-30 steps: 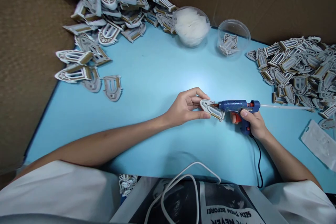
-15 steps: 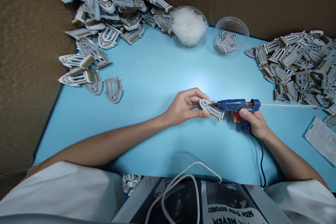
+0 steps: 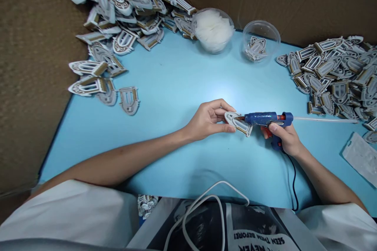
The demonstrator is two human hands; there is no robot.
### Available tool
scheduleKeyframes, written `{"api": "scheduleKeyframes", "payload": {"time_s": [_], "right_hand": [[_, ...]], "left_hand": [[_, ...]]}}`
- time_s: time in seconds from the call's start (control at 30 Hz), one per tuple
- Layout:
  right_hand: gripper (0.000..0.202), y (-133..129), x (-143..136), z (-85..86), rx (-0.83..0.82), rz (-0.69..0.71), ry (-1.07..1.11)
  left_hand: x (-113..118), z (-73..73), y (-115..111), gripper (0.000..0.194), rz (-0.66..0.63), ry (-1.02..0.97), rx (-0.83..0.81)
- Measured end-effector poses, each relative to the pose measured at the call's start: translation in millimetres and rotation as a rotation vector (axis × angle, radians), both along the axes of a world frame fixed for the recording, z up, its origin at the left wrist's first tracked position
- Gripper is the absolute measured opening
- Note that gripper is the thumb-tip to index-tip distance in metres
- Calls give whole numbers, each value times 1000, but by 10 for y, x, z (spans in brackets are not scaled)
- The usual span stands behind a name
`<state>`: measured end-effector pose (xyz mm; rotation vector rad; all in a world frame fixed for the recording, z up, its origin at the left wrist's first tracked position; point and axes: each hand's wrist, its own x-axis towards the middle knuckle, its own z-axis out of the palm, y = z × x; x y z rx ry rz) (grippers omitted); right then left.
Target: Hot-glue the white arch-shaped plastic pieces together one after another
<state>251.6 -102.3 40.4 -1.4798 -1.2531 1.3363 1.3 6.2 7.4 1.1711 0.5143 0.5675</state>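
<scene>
Over the middle of the blue table, my left hand (image 3: pixel 207 120) pinches a small arched window-frame piece (image 3: pixel 245 128) by its rounded end, grey side up. My right hand (image 3: pixel 285 136) is wrapped around the handle of a blue hot glue gun (image 3: pixel 260 118), fingers by its orange-red trigger. The gun lies level, and its nozzle meets the piece near the arch's inner edge; whether glue is coming out is too small to tell. A clear glue stick (image 3: pixel 325 120) sticks out of the gun's back. From the handle a black cord (image 3: pixel 294 182) runs down.
Piles of similar window pieces lie at the back left (image 3: pixel 123 4) and on the right (image 3: pixel 332 70). At the back stand a clear tub of white sheets (image 3: pixel 213 31) and another tub (image 3: pixel 261 41) with several pieces. A plastic bag (image 3: pixel 361 159) lies right; a white cable (image 3: pixel 203 200) loops at the front edge.
Both hands, the window piece and the glue gun hold nearly the same pose. The whole view has shifted very slightly.
</scene>
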Motion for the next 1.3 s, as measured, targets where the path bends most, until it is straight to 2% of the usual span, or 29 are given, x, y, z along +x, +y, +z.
{"api": "scheduleKeyframes", "payload": {"time_s": [0.47, 1.1, 1.17, 1.3], "right_hand": [[59, -38, 41, -64, 25, 0, -6], [57, -26, 6, -13, 7, -3, 22], [54, -57, -36, -46, 6, -56, 59], [59, -126, -85, -171, 165, -310, 210]], "left_hand": [[0, 10, 2, 48, -3, -11, 4], [-6, -5, -3, 48, 1, 0, -17], [-4, -10, -14, 48, 0, -7, -16], [7, -28, -43, 48, -23, -29, -1]]}}
